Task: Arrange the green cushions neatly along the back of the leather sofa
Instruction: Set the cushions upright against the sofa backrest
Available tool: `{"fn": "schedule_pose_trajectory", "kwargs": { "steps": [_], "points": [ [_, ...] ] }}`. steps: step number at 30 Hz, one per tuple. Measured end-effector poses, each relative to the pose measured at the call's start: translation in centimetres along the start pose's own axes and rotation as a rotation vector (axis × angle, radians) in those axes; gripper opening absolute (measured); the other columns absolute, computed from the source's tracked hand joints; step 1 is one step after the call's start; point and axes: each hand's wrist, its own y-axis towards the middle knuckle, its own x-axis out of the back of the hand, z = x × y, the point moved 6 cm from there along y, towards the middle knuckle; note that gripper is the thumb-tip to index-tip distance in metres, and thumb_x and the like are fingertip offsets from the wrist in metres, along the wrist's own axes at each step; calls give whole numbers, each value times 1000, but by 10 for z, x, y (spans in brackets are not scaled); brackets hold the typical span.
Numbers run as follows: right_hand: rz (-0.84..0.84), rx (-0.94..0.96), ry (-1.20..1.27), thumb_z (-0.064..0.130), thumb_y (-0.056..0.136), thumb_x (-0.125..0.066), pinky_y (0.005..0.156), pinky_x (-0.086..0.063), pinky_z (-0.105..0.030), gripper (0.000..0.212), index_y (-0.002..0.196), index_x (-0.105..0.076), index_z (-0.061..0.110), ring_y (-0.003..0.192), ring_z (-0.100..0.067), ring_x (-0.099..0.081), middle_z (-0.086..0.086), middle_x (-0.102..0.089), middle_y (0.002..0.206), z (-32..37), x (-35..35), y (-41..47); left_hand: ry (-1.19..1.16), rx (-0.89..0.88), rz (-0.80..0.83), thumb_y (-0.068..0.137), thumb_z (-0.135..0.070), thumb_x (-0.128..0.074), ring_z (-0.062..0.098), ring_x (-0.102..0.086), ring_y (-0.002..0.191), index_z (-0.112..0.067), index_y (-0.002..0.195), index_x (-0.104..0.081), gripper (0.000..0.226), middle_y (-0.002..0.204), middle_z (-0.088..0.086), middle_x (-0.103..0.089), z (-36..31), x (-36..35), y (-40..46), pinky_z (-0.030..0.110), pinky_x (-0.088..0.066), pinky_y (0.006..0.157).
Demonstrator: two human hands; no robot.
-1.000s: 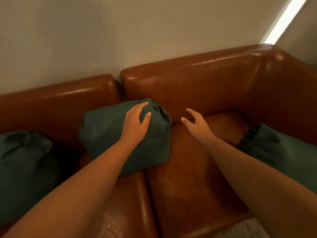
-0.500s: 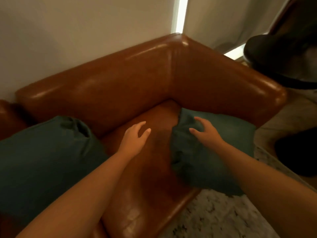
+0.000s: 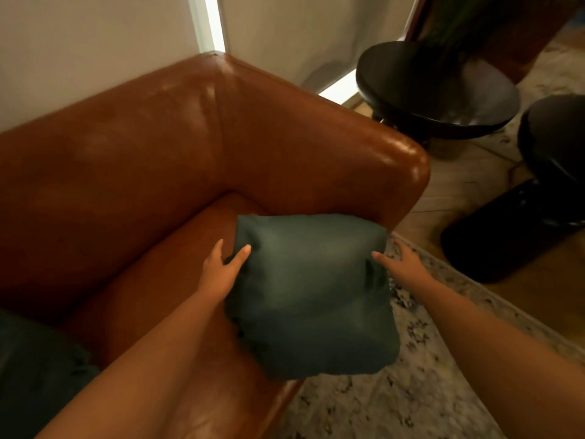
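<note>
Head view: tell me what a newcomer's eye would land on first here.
First, the green cushion in the middle, held between the left hand and right hand at the sofa's right end, its lower corner hanging past the seat edge over the speckled rug. Next, the glossy brown leather sofa wrapping the corner, with a second green cushion at bottom left. Dark round stools stand beyond the armrest at upper right.

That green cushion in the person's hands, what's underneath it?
Under the green cushion show the leather sofa seat's front corner and a speckled rug. The left hand and right hand hold its sides. Directly beneath it is hidden.
</note>
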Motion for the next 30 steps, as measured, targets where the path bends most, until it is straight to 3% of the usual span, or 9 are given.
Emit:
{"fn": "schedule_pose_trajectory", "kwargs": {
  "steps": [3, 5, 9, 11, 15, 20, 23, 26, 30],
  "points": [
    [65, -93, 160, 40, 88, -62, 108, -32, -42, 82, 150, -16, 13, 139, -31, -30, -9, -24, 156, -16, -13, 13, -124, 74, 17, 68, -65, -66, 27, -29, 140, -27, 150, -18, 102, 155, 6, -25, 11, -10, 20, 43, -28, 112],
    [105, -138, 276, 51, 81, -66, 107, -33, -42, 93, 151, -13, 19, 138, -31, -33, -6, -26, 155, -20, -23, 20, -187, 100, 36, 74, -58, -68, 27, -34, 137, -26, 150, -17, 97, 154, 5, -28, 15, -17, 30, 42, -33, 109],
    [144, -181, 410, 80, 40, -72, 102, -40, -45, 131, 149, -21, 30, 129, -32, -44, -3, -38, 149, -26, -41, 31, -290, 165, 144, 56, -75, -71, 26, -57, 117, -25, 143, -37, 106, 139, 4, -51, 24, -27, 46, 45, -46, 99],
    [115, -180, 446, 73, 52, -72, 98, -42, -43, 118, 148, -22, 29, 127, -32, -46, -5, -40, 147, -28, -48, 35, -290, 175, 158, 46, -83, -69, 23, -62, 109, -26, 135, -49, 108, 129, 2, -60, 36, -26, 57, 46, -49, 96],
    [42, -203, 542, 56, 74, -70, 94, -47, -45, 87, 146, -30, 27, 119, -32, -53, -5, -48, 140, -25, -52, 34, -404, 166, 209, 57, -77, -67, 23, -65, 105, -27, 127, -56, 86, 120, -1, -65, 29, -25, 48, 47, -50, 95],
    [74, -116, 483, 67, 61, -73, 95, -46, -46, 102, 144, -33, 24, 116, -30, -54, -5, -49, 138, 17, -60, 24, -518, 148, 133, 66, -67, -68, 25, -67, 98, -20, 119, -62, 71, 111, 5, -69, 24, 4, 36, 44, -52, 90],
    [106, -24, 430, 65, 69, -67, 102, -42, -47, 95, 145, -28, 23, 123, -31, -49, -6, -44, 142, 69, -79, 24, -621, 132, 8, 81, -56, -63, 23, -66, 100, -22, 121, -61, 53, 113, 2, -68, 25, 52, 35, 42, -51, 90],
    [163, 50, 435, 76, 65, -59, 104, -41, -50, 97, 143, -27, 28, 123, -32, -49, -5, -44, 141, 136, -112, 27, -690, 90, -66, 69, -65, -66, 21, -63, 107, -28, 126, -58, 68, 119, -3, -66, 19, 109, 38, 46, -48, 95],
    [194, 134, 410, 73, 76, -51, 107, -36, -52, 87, 146, -22, 30, 130, -33, -42, -5, -38, 147, 216, -158, 37, -738, 30, -160, 59, -72, -66, 18, -61, 109, -30, 127, -56, 81, 121, -6, -64, 12, 176, 41, 42, -47, 93]
  ]
}}
